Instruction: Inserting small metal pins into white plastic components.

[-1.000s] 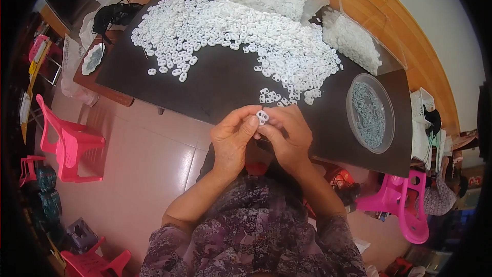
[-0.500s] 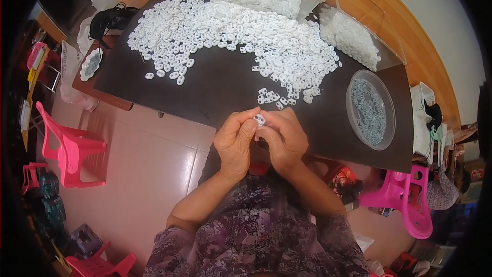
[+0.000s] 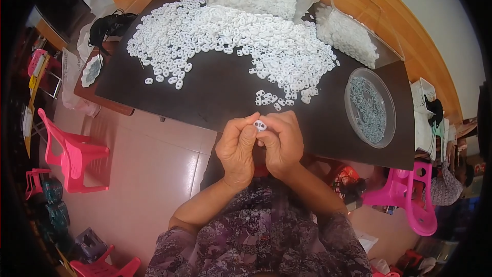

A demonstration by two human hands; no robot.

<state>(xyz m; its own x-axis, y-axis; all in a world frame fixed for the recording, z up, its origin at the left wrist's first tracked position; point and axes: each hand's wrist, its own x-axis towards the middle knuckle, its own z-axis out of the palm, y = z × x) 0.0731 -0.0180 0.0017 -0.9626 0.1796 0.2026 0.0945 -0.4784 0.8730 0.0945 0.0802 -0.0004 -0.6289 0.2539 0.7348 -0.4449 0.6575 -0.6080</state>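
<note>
White piece [image 3: 260, 126]: is being held up by the near edge of the dark table [image 3: 210, 84], its face with two dark holes pointing up toward the camera.
Long axis: seems to be running left to right, along the line of the holes (fingertips are covering the ends, so I cannot tell its exact angle).
Left hand [image 3: 234, 150]: is pinching the piece from the left between thumb and forefinger.
Right hand [image 3: 283, 144]: is gripping it from the right with thumb and curled fingers.
Tabletop: is carrying a broad pile of loose white pieces [image 3: 241, 25] across its far half, with a small group [image 3: 268, 97] lying just beyond the hands.
Clear bins: one [image 3: 306, 1] is standing at the far edge behind the pile, another [image 3: 390, 54] at the far right; both are holding white pieces.
Round tray [image 3: 391, 118]: is sitting on the right, holding small grey-green parts [image 3: 368, 110].
Room: a pink chair [image 3: 79, 156] is standing on the tiled floor [image 3: 159, 159] to the left, a magenta stool [image 3: 420, 220] to the right; wood panelling [image 3: 435, 61] is running behind the table.
Against half a second ago: both hands are keeping their pinch, but are holding the piece slightly nearer the person; the pile is looking unchanged.
</note>
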